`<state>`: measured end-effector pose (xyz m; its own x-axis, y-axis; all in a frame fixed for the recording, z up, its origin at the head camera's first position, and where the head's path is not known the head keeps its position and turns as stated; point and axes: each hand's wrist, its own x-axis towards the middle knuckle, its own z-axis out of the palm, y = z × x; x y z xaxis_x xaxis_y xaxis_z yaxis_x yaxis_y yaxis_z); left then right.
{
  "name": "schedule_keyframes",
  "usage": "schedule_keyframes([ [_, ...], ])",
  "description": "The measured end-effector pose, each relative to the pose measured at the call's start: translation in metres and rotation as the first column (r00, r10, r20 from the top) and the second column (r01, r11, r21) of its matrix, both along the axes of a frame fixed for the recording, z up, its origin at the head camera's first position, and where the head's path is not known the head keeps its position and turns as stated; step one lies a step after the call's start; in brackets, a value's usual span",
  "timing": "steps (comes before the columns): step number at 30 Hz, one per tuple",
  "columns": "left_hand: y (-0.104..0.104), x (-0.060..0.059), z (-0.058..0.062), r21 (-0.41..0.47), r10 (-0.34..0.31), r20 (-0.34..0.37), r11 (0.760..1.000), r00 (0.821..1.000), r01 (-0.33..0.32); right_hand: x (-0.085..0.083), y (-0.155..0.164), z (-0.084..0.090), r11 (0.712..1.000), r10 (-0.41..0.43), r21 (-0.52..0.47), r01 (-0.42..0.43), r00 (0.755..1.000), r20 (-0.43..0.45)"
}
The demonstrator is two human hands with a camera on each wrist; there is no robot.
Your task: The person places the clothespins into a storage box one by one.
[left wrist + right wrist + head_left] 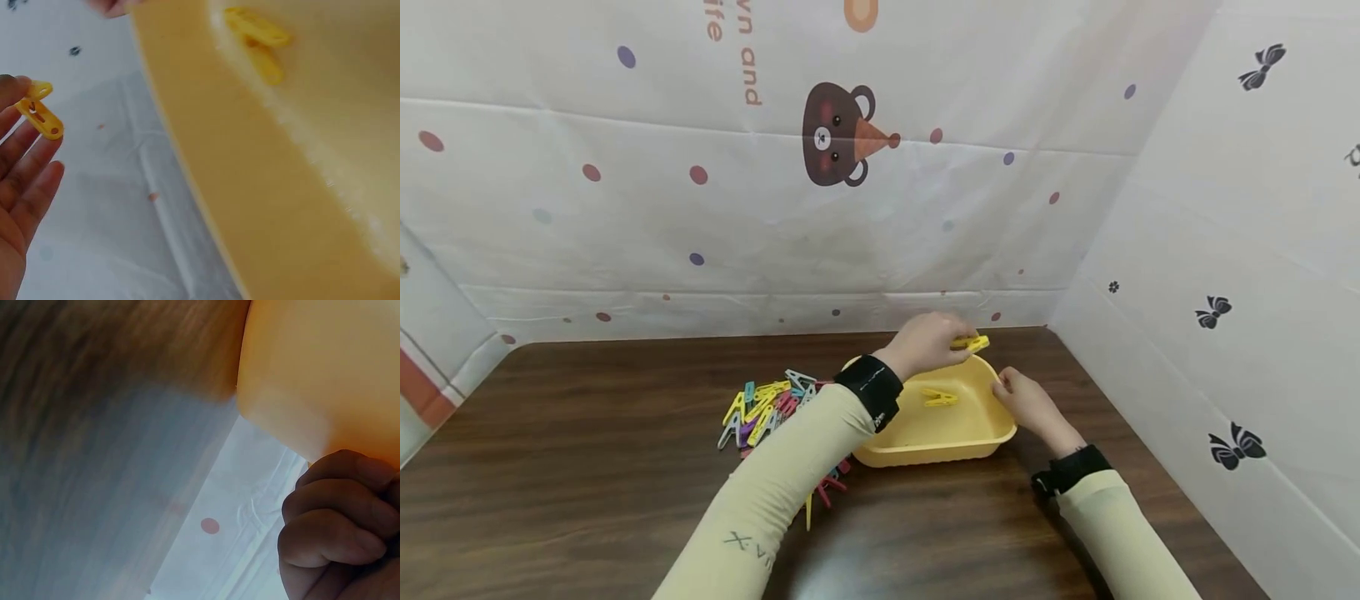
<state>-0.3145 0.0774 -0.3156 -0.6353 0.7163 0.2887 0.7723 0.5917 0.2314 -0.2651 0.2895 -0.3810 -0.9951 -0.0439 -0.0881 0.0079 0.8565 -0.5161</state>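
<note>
My left hand point(927, 342) pinches a yellow clothespin point(44, 119) between thumb and fingers, up over the far rim of a yellow plastic basin point(917, 454). Inside the basin lies another yellow clothespin point(940, 398), also visible at the top of the left wrist view. At the basin's right side, my right hand point(1030, 408) grips the rim, its fingers point(331, 531) curled against the outer wall. Left of the basin, a pile of clothespins point(762, 417) in yellow, red, purple, teal and grey lies partly hidden behind my left forearm.
The basin stands on a dark wooden table point(587, 467). A white printed sheet point(760, 225) hangs along the back edge, and another patterned sheet point(1165, 358) borders the right side. A few clothespins lie under the left sleeve's edge.
</note>
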Motion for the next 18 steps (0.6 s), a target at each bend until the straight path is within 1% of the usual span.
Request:
schedule_keyframes([
  [3, 0.004, -0.001, -0.010, -0.061, 0.011, 0.079, 0.998, 0.997, -0.007, -0.002, -0.001, -0.001, 1.000, -0.008, -0.002, 0.008, 1.000, 0.005],
  [4, 0.006, -0.002, -0.012, -0.084, 0.022, 0.109, 0.996, 0.994, -0.013, -0.002, -0.001, -0.001, 1.000, -0.010, -0.001, 0.010, 1.000, 0.004],
  [7, 0.010, -0.003, -0.021, -0.152, 0.046, 0.170, 0.988, 0.984, -0.020, -0.003, -0.001, -0.001, 1.000, -0.014, 0.005, 0.014, 1.000, 0.001],
  [9, 0.011, -0.004, -0.028, -0.186, 0.052, 0.197, 0.982, 0.979, -0.015, -0.003, 0.000, -0.001, 1.000, -0.013, 0.008, 0.013, 1.000, -0.003],
  [12, 0.013, -0.004, -0.038, -0.215, 0.042, 0.225, 0.977, 0.973, 0.007, -0.002, -0.001, -0.001, 1.000, -0.017, 0.006, 0.017, 1.000, -0.003],
  [16, 0.016, -0.002, -0.048, -0.225, 0.039, 0.257, 0.974, 0.966, 0.020, 0.000, -0.001, -0.001, 1.000, -0.022, 0.001, 0.022, 1.000, -0.006],
  [18, 0.017, -0.001, -0.051, -0.232, 0.043, 0.257, 0.973, 0.966, 0.019, 0.001, -0.002, 0.000, 1.000, -0.019, -0.004, 0.019, 1.000, -0.008],
])
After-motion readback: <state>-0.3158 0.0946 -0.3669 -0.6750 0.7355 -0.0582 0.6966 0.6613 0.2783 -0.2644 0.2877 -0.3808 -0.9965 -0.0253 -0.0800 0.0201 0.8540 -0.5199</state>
